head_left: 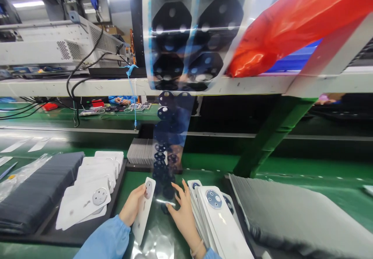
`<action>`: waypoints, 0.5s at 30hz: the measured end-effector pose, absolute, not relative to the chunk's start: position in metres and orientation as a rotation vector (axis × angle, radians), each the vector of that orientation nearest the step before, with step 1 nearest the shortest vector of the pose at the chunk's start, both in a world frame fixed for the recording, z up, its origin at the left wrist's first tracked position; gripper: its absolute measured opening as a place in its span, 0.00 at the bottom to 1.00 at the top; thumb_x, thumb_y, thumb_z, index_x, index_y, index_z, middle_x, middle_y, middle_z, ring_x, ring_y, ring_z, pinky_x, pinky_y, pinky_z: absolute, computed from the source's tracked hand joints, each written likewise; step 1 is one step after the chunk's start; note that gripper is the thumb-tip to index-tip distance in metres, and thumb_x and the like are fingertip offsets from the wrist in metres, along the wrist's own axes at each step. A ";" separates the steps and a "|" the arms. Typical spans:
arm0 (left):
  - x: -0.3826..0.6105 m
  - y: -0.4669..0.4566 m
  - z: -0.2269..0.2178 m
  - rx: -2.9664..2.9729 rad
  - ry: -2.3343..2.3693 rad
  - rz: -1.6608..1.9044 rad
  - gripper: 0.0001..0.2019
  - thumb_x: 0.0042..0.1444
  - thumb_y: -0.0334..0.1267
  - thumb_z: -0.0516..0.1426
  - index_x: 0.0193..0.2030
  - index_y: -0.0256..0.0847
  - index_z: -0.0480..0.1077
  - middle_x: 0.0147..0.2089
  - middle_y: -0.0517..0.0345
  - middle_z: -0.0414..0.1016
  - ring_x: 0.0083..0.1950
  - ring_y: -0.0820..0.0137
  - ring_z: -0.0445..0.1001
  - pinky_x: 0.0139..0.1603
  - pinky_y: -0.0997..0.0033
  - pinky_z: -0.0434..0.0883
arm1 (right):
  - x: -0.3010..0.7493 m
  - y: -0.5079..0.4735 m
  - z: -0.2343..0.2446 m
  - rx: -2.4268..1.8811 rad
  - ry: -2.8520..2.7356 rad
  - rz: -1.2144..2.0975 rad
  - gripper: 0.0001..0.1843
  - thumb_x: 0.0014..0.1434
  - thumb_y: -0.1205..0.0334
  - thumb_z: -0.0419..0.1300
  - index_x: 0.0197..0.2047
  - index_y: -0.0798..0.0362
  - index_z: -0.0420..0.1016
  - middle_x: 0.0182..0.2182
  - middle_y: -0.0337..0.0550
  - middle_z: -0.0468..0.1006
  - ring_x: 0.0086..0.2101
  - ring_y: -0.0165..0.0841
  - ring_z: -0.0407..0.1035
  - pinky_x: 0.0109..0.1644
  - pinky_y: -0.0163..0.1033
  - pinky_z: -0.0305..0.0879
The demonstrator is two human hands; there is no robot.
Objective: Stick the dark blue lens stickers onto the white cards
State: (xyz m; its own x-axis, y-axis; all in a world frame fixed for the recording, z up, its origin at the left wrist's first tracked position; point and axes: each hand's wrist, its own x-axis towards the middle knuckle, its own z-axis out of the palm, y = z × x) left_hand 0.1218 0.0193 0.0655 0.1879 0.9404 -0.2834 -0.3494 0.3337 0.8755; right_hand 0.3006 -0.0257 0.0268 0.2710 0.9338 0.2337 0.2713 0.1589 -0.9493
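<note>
My left hand [132, 204] grips a white phone back cover [142, 220], tilted nearly upright, with a round camera area near its top. My right hand [183, 208] is just right of it, fingers spread and apart. Its thumb and fingertips are at the lower end of a clear strip [182, 134] bearing dark camera-shaped stickers; whether they touch it I cannot tell. The strip hangs from a large roll [194, 29] above. Beside my right wrist lies a stack of white phone back covers [224, 224], the top one with a dark camera sticker.
More white covers [84, 200] lie fanned out at left, next to a dark padded stack [43, 189]. A row of thin grey sheets [141, 150] stands behind. Grey stacked sheets [300, 216] fill the right. A shelf beam [116, 86], red plastic [291, 25] and a green post [271, 138] are ahead.
</note>
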 end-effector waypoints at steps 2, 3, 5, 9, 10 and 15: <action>0.114 0.021 0.064 0.750 0.947 0.986 0.15 0.41 0.46 0.68 0.28 0.37 0.74 0.25 0.60 0.75 0.31 0.68 0.73 0.37 0.73 0.67 | 0.302 -0.027 0.034 -1.266 -1.181 0.747 0.19 0.53 0.64 0.58 0.50 0.48 0.71 0.66 0.48 0.47 0.57 0.43 0.63 0.56 0.49 0.67; 0.110 0.022 0.063 0.741 0.941 0.962 0.15 0.41 0.47 0.69 0.28 0.37 0.74 0.25 0.61 0.75 0.30 0.70 0.73 0.34 0.74 0.66 | 0.302 -0.028 0.037 -1.233 -1.153 0.772 0.16 0.54 0.63 0.59 0.48 0.48 0.73 0.65 0.49 0.48 0.54 0.42 0.66 0.53 0.48 0.70; 0.104 0.021 0.060 0.726 0.931 0.916 0.16 0.40 0.48 0.69 0.26 0.37 0.73 0.22 0.63 0.73 0.25 0.72 0.70 0.29 0.76 0.64 | 0.301 -0.028 0.043 -1.191 -1.102 0.852 0.11 0.54 0.59 0.62 0.42 0.50 0.75 0.63 0.51 0.55 0.48 0.41 0.71 0.48 0.46 0.73; 0.106 0.012 0.057 0.740 0.886 0.771 0.16 0.38 0.43 0.71 0.23 0.34 0.74 0.22 0.58 0.74 0.23 0.73 0.70 0.27 0.76 0.63 | 0.302 -0.028 0.044 -1.141 -1.073 0.960 0.11 0.54 0.53 0.65 0.37 0.51 0.77 0.48 0.49 0.71 0.46 0.42 0.72 0.46 0.43 0.74; 0.109 0.010 0.057 0.746 0.875 0.746 0.16 0.38 0.42 0.71 0.23 0.33 0.74 0.23 0.57 0.74 0.23 0.73 0.70 0.26 0.76 0.63 | 0.302 -0.028 0.045 -1.149 -1.100 0.950 0.11 0.55 0.53 0.63 0.38 0.51 0.77 0.46 0.49 0.72 0.47 0.42 0.72 0.46 0.44 0.74; 0.111 0.007 0.062 0.752 0.849 0.797 0.16 0.43 0.47 0.69 0.25 0.35 0.73 0.21 0.59 0.73 0.22 0.75 0.68 0.24 0.78 0.61 | 0.306 -0.040 0.055 -1.359 -1.543 0.561 0.27 0.51 0.54 0.68 0.55 0.47 0.71 0.67 0.52 0.49 0.64 0.55 0.46 0.61 0.62 0.57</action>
State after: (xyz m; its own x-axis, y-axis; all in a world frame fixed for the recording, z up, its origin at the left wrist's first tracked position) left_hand 0.1108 0.0072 0.0623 0.4240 0.8364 -0.3475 -0.2942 0.4901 0.8205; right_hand 0.3058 -0.0396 0.0547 0.0913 0.9298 0.3565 0.4841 0.2714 -0.8319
